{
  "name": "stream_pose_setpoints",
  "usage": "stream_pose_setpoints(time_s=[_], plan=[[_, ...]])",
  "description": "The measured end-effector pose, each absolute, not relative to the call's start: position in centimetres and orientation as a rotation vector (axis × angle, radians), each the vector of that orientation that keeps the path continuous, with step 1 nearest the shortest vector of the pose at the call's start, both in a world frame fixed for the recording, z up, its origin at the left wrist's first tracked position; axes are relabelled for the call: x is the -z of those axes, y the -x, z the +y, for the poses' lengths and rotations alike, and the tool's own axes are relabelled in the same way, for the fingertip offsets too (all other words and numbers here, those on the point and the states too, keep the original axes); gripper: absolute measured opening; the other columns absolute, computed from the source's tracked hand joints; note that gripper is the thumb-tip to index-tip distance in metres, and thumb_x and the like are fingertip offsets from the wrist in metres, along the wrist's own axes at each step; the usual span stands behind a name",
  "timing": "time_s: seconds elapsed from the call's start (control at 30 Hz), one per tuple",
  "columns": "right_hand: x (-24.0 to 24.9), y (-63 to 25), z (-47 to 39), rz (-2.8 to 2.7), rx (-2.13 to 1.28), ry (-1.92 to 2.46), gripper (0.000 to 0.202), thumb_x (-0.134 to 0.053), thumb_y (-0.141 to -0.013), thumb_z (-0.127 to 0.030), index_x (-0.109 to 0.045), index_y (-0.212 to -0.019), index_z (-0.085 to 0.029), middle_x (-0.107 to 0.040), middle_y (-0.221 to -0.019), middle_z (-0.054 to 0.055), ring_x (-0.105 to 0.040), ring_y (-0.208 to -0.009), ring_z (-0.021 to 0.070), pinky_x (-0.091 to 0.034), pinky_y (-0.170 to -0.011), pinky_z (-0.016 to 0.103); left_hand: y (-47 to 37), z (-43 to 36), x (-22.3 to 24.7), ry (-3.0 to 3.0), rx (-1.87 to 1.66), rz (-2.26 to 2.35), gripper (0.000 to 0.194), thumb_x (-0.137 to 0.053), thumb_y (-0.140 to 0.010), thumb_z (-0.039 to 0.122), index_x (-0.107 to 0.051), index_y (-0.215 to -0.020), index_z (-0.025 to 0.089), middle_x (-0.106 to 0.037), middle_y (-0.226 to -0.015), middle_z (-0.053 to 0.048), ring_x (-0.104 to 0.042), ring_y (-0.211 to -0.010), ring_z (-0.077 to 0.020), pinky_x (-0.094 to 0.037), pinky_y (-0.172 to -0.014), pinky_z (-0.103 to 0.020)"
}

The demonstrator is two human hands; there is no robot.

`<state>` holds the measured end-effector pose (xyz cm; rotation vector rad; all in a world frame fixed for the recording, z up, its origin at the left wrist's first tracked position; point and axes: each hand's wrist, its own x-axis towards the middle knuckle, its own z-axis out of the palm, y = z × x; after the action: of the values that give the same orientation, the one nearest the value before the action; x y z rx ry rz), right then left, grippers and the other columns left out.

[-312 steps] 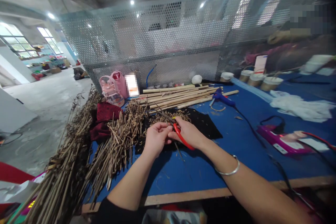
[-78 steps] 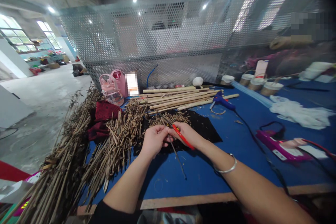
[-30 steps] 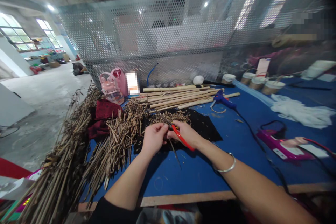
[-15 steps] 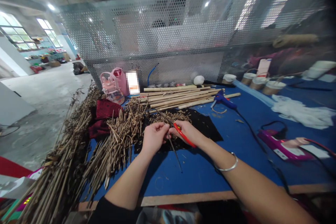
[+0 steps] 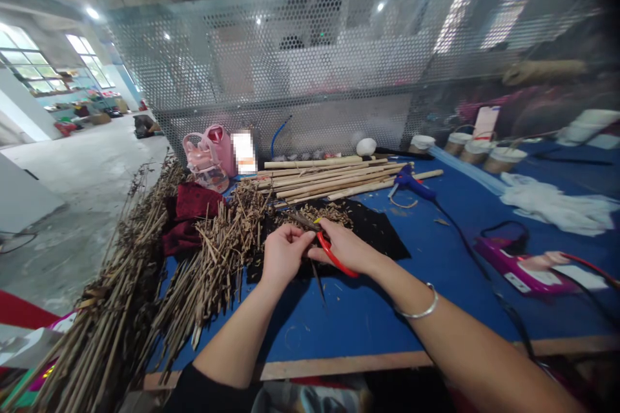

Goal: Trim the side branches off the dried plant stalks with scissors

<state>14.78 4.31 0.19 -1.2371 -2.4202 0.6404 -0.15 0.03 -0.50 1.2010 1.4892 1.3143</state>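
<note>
My left hand (image 5: 285, 253) is closed in a pinch on a thin dried stem (image 5: 320, 284), whose lower end slants down over the blue table (image 5: 334, 329). My right hand (image 5: 346, 246) grips red-handled scissors (image 5: 336, 259), their dark blades pointing left across the top of my left fingers. Where the stem meets the fingers is partly hidden. Below both hands lies a black cloth (image 5: 382, 232) strewn with dry plant bits (image 5: 334, 211). Just left of it, a heap of cut dried stems (image 5: 217, 245) spreads over the table edge.
Pale sticks (image 5: 334, 181) lie behind the cloth, with a blue glue gun (image 5: 411, 184) at their right. A pink bottle (image 5: 208, 161) and dark red cloth (image 5: 198, 201) stand left. A purple power strip (image 5: 513, 264) and white gloves (image 5: 557, 203) lie right. Perforated metal panels (image 5: 310, 84) rise behind.
The scissors have turned so their blades point more to the left over my left fingers. The stem's lower end has shifted slightly left and up.
</note>
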Motion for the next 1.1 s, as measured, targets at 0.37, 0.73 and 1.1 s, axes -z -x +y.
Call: stream_pose_setpoints(time_s=[0.37, 0.73, 1.1], plan=[[1.0, -14.9, 4.9, -2.301, -0.839, 1.318, 0.041, -0.055, -0.069, -0.057, -0.051, -0.071, -0.016, -0.049, -0.059, -0.002, -0.039, -0.051, 0.0085, -0.027, -0.047, 0.019, 0.2, 0.0, 0.1, -1.179, -1.293, 1.532, 0.026, -0.063, -0.066, 0.038, -0.051, -0.060, 0.016, -0.053, -0.043, 0.003, -0.045, -0.037, -0.0074, -0.033, -0.038, -0.017], [1.0, -15.2, 5.5, -2.244, -1.009, 1.183, 0.044, -0.051, -0.071, -0.059, -0.053, -0.069, -0.014, -0.046, -0.055, -0.003, -0.037, -0.051, 0.0083, -0.029, -0.048, 0.020, 0.1, -0.2, -0.8, -1.066, -1.287, 1.419, 0.026, -0.059, -0.069, 0.039, -0.058, -0.067, 0.013, -0.057, -0.051, 0.001, -0.047, -0.039, -0.0067, -0.035, -0.037, -0.016], [0.1, -15.1, 4.5, -2.371, -0.766, 1.170, 0.036, -0.061, -0.069, -0.049, -0.047, -0.083, -0.018, -0.055, -0.078, 0.002, -0.048, -0.063, 0.0117, -0.033, -0.055, 0.022, 0.3, -0.1, -0.1, -1.146, -1.265, 1.398, 0.032, -0.055, -0.072, 0.043, -0.063, -0.070, 0.012, -0.060, -0.058, -0.002, -0.046, -0.042, -0.0068, -0.037, -0.037, -0.017]])
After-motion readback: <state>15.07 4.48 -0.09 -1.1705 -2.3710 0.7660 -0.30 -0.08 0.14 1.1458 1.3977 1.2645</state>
